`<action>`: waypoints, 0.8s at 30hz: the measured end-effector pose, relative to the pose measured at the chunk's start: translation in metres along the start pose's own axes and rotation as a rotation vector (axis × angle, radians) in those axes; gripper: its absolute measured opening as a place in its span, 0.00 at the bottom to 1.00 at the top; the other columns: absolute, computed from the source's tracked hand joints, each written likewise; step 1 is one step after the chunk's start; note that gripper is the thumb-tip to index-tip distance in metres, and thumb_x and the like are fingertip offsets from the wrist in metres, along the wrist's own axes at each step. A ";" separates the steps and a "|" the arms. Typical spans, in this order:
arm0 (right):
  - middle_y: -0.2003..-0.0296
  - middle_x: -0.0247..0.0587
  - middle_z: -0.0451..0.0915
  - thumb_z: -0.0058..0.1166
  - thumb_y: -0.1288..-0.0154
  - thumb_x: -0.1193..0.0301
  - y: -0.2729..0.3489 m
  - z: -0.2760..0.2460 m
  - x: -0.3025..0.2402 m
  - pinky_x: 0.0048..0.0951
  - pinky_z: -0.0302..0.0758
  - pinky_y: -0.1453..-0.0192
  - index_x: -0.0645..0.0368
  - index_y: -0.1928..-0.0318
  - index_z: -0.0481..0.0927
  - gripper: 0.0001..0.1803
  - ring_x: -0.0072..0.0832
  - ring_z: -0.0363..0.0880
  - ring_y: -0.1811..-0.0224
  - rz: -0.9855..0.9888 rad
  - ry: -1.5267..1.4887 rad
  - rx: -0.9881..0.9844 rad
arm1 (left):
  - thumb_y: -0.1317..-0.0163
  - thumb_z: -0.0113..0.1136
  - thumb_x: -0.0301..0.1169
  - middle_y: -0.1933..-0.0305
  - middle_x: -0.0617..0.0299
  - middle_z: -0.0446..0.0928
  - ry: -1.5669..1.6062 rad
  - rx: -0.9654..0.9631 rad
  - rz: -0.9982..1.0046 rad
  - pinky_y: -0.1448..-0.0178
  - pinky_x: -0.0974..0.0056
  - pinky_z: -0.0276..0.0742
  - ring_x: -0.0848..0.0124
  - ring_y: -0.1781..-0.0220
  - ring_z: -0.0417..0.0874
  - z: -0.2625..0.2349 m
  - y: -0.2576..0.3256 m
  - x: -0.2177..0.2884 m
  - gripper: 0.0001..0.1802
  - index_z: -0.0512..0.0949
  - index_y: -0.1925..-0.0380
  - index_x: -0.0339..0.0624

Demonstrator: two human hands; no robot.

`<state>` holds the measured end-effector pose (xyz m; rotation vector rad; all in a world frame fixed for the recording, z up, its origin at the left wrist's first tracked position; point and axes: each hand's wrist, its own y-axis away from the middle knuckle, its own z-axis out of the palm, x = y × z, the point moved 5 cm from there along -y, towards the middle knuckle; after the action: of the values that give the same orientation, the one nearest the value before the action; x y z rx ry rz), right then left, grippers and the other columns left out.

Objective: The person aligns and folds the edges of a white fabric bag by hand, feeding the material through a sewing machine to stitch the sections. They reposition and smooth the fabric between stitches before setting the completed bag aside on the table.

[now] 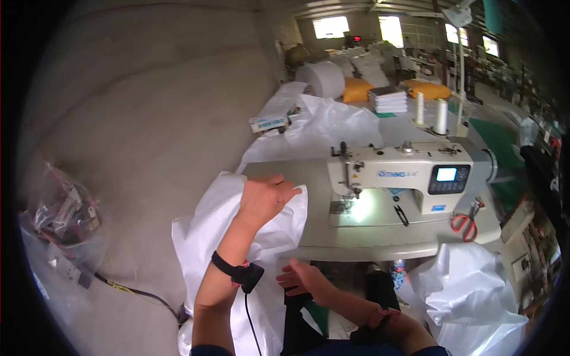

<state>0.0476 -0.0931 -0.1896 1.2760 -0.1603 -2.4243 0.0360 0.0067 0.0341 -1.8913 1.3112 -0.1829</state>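
My left hand (264, 199) presses down on a sheet of white woven plastic fabric (217, 231) at the left end of the sewing table (380, 240). The fabric drapes off the table's left edge down toward my lap. My right hand (303, 277) is lower, near the table's front edge, its fingers touching the lower part of the same fabric. A white industrial sewing machine (409, 172) with a small lit screen stands on the table to the right of my left hand, apart from both hands.
Red-handled scissors (464, 225) and black snips (401, 215) lie on the table by the machine. Two thread cones (432, 113) stand behind it. More white fabric (332, 121) is piled behind the table and another heap (475, 285) sits at lower right. A concrete floor lies to the left.
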 end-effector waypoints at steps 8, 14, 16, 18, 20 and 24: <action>0.71 0.36 0.79 0.47 0.32 0.56 0.010 -0.075 0.096 0.36 0.71 0.62 0.61 0.60 0.79 0.20 0.28 0.77 0.67 -0.124 0.521 0.018 | 0.49 0.64 0.49 0.80 0.60 0.75 0.275 -0.248 -0.261 0.70 0.54 0.70 0.58 0.75 0.77 0.171 0.046 0.023 0.19 0.78 0.83 0.45; 0.60 0.35 0.79 0.50 0.34 0.51 0.110 -0.158 0.158 0.27 0.73 0.54 0.58 0.48 0.77 0.25 0.22 0.74 0.56 0.305 0.557 -0.244 | 0.46 0.58 0.54 0.75 0.57 0.78 0.351 -0.568 -0.271 0.65 0.54 0.72 0.56 0.69 0.79 0.237 0.088 0.032 0.23 0.77 0.79 0.44; 0.59 0.38 0.80 0.51 0.36 0.49 0.106 -0.174 0.138 0.27 0.74 0.54 0.60 0.46 0.75 0.29 0.24 0.75 0.56 0.328 0.673 -0.049 | 0.45 0.59 0.52 0.72 0.57 0.78 0.417 -0.485 -0.375 0.63 0.54 0.72 0.56 0.67 0.79 0.245 0.093 0.042 0.21 0.78 0.76 0.45; 0.61 0.40 0.80 0.51 0.36 0.48 0.087 -0.186 0.097 0.27 0.75 0.59 0.63 0.49 0.76 0.30 0.27 0.77 0.60 0.182 0.546 0.272 | 0.45 0.59 0.50 0.69 0.57 0.79 0.486 -0.418 -0.460 0.60 0.54 0.72 0.56 0.65 0.79 0.250 0.096 0.051 0.19 0.78 0.72 0.45; 0.66 0.40 0.80 0.51 0.36 0.50 0.063 -0.192 0.050 0.28 0.74 0.64 0.65 0.56 0.77 0.27 0.28 0.77 0.67 -0.023 0.304 0.474 | 0.47 0.63 0.45 0.66 0.56 0.78 0.522 -0.235 -0.336 0.59 0.55 0.72 0.55 0.64 0.78 0.243 0.088 0.063 0.17 0.77 0.70 0.43; 0.76 0.38 0.77 0.48 0.33 0.55 0.024 -0.176 0.003 0.29 0.70 0.71 0.65 0.67 0.77 0.22 0.26 0.73 0.75 -0.358 0.565 0.684 | 0.47 0.64 0.37 0.67 0.57 0.77 0.485 -0.098 -0.244 0.56 0.55 0.73 0.56 0.62 0.78 0.224 0.072 0.077 0.12 0.78 0.68 0.43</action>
<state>0.1960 -0.1022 -0.2862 2.4163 -0.6879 -2.2299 0.1371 0.0518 -0.1877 -2.1735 1.4099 -0.7538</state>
